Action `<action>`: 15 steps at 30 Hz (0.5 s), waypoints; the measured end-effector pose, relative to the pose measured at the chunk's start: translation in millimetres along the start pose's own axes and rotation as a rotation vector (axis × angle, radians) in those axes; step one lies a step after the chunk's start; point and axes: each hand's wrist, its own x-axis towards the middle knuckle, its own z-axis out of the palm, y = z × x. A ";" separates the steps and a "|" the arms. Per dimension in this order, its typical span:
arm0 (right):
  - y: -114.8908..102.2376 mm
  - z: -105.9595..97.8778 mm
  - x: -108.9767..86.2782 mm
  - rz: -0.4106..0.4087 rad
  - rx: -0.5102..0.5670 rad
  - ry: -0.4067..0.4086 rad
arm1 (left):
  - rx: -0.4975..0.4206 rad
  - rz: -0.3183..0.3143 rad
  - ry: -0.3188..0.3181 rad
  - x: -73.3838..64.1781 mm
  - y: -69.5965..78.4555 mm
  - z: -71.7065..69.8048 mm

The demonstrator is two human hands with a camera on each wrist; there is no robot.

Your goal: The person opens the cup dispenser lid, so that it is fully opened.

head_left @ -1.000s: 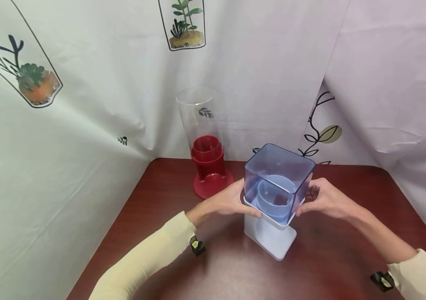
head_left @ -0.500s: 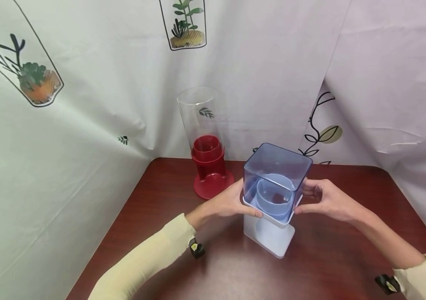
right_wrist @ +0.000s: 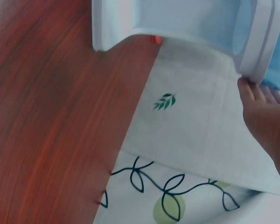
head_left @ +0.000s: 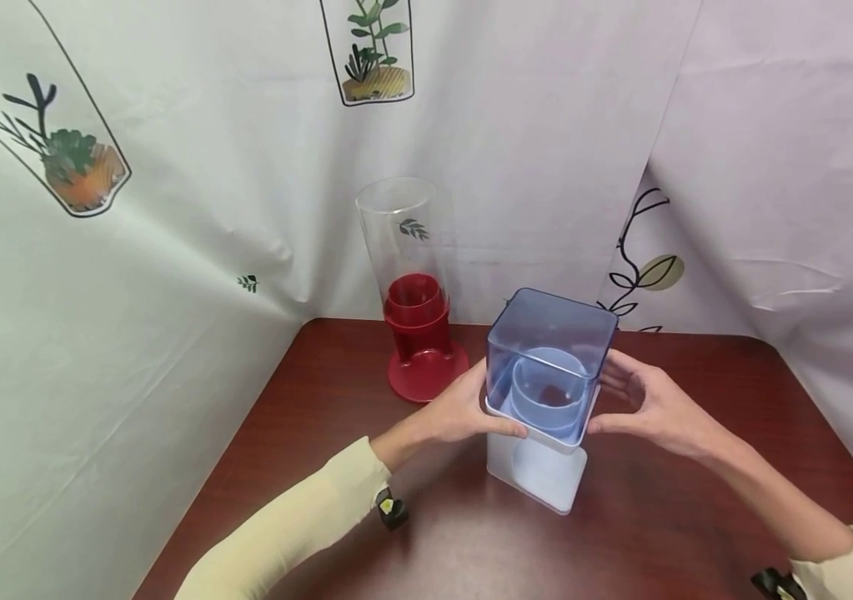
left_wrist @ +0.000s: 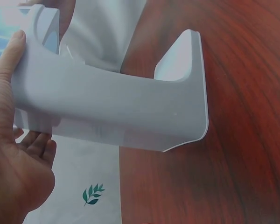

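A white dispenser [head_left: 539, 473] with a flat foot carries a square, see-through blue container [head_left: 552, 329] on top. Inside the container, a round collar shows around a hole. My left hand [head_left: 462, 410] grips the dispenser's upper left side, thumb along the front of the white rim and fingers wrapped behind. The left wrist view shows the same thumb [left_wrist: 13, 51] near the blue part. On the opposite side, my right hand [head_left: 654, 410] has its thumb tip and outstretched fingertips at the right face. In the right wrist view its fingers [right_wrist: 256, 93] meet the white rim.
Behind and to the left stands a red dispenser [head_left: 426, 372] with a tall clear cylinder [head_left: 396, 229]. Both are on a dark red wooden table [head_left: 464, 550]. A white, plant-printed cloth [head_left: 268, 150] hangs along the back and sides.
The dispenser has turned slightly, its right corner shifting left. My right hand's fingers, partly hidden behind the container before, now show more along its right side. The left hand keeps its grip.
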 end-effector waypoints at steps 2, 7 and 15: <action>-2.9 3.5 1.0 -0.002 -0.008 0.034 | 0.008 -0.003 0.022 -1.3 -0.4 0.8; -10.9 11.1 2.7 -0.024 -0.043 0.088 | 0.023 0.000 0.068 -4.3 0.6 3.4; -21.1 20.0 4.1 -0.058 -0.076 0.148 | 0.041 0.012 0.102 -7.0 1.9 7.8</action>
